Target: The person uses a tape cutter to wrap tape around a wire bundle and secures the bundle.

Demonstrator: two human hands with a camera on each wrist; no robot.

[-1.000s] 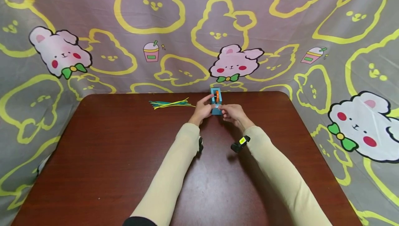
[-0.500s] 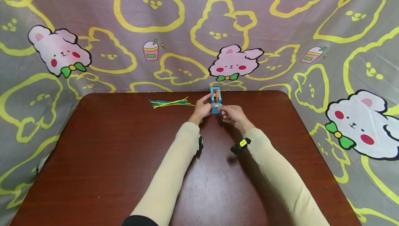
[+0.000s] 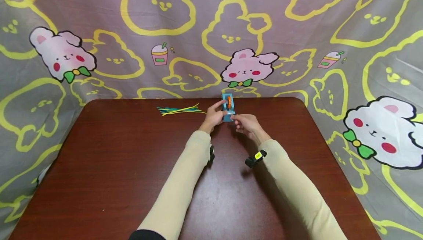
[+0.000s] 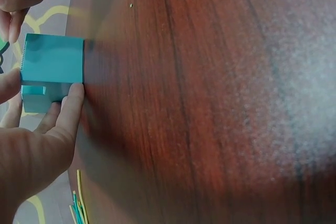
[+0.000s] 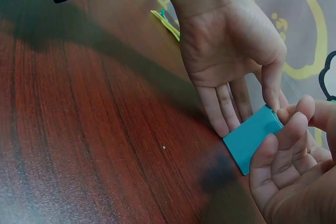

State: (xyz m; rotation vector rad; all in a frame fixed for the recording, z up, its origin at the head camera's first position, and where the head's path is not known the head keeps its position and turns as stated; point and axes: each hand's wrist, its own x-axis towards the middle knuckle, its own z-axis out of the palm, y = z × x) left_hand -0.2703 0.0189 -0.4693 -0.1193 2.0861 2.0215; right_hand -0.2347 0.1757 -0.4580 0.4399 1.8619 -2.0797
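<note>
Both hands at the blue tape dispenser

We find the blue tape dispenser (image 4: 52,59) on the reddish-brown table (image 3: 148,151), by the table's far edge. An orange wheel (image 3: 229,102) sits in the dispenser's far part, and a row of fine teeth (image 4: 23,51) runs along one edge of its near block.

Our left hand (image 3: 214,116) grips the dispenser from its left: the thumb lies against the near block, one finger reaches up beside the wheel, and other fingertips press the dispenser's side. Our right hand (image 3: 247,122) is at the dispenser's near right, fingers curled, thumb and forefinger drawn narrow right at the teeth. Whether a bit of tape is pinched between them is too small for us to tell.

Left of the dispenser, just past our left hand, lies a loose bundle of yellow and blue-green strands (image 3: 180,110). Behind the dispenser hangs a grey cloth (image 3: 185,52) printed with rabbits and cups. Nearer to us than the dispenser, our two cream sleeves (image 3: 297,181) reach in, with a black device (image 3: 254,160) below the right wrist.
</note>
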